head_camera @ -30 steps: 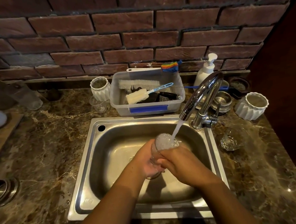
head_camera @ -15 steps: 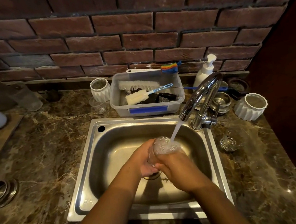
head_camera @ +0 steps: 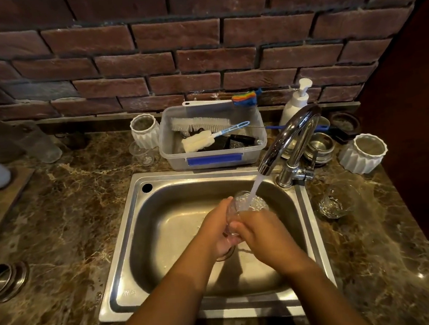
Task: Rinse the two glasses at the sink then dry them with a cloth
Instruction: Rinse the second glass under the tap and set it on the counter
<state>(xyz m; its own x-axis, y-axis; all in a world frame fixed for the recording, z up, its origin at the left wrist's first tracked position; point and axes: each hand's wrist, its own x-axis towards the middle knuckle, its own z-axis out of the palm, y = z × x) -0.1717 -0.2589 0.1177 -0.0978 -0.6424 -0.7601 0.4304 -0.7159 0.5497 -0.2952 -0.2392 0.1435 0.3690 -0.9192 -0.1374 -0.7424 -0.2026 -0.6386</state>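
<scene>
the glass (head_camera: 249, 205) has crept slightly nearer the tap (head_camera: 283, 139) since a moment ago, still under the stream (head_camera: 254, 190) over the right half of the sink (head_camera: 148, 248). left hand (head_camera: 215, 231) and right hand (head_camera: 264, 232) are pressed together, both curled round it. the second glass (head_camera: 335, 202) sits on the counter beside the sink's right edge.

Clear glass (head_camera: 249, 204), mouth up under running water, over the steel sink (head_camera: 161, 221); second glass (head_camera: 338, 202) stands on the bench right of it.
</scene>
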